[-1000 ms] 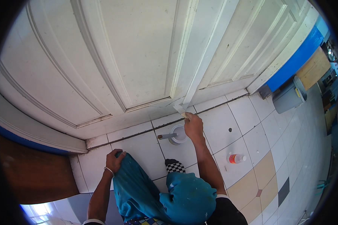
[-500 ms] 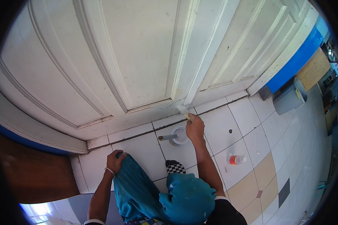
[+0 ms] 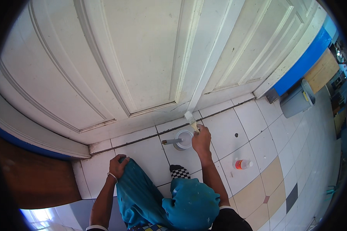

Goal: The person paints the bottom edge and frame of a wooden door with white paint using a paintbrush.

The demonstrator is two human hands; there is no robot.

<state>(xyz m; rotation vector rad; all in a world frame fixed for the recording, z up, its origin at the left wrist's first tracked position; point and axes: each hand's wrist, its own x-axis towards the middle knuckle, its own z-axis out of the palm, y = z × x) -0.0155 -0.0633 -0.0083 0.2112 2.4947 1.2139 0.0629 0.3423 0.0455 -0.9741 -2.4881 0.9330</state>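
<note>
My right hand (image 3: 201, 139) grips a paintbrush (image 3: 192, 122) by its pale handle. Its white-coated bristles hang over the tiles, just off the foot of the white panelled door (image 3: 142, 57). Below the brush stands a small tub of pale paint (image 3: 185, 139) on the floor. A grey stick-like tool (image 3: 172, 141) with a brownish end leans out over the tub's left rim. My left hand (image 3: 118, 165) rests on my left knee, fingers laid loosely over the teal trousers (image 3: 137, 188), holding nothing.
A clear plastic bottle (image 3: 243, 164) with a red-orange label lies on the tiles to the right, below a small dark lump (image 3: 236, 135). Farther right stand a grey bin (image 3: 297, 100) and a wooden board (image 3: 322, 71). A brown wooden panel (image 3: 34, 169) is at left.
My right hand has drawn slightly back and right, taking the brush tip away from the door's bottom edge. My left hand stays on the knee.
</note>
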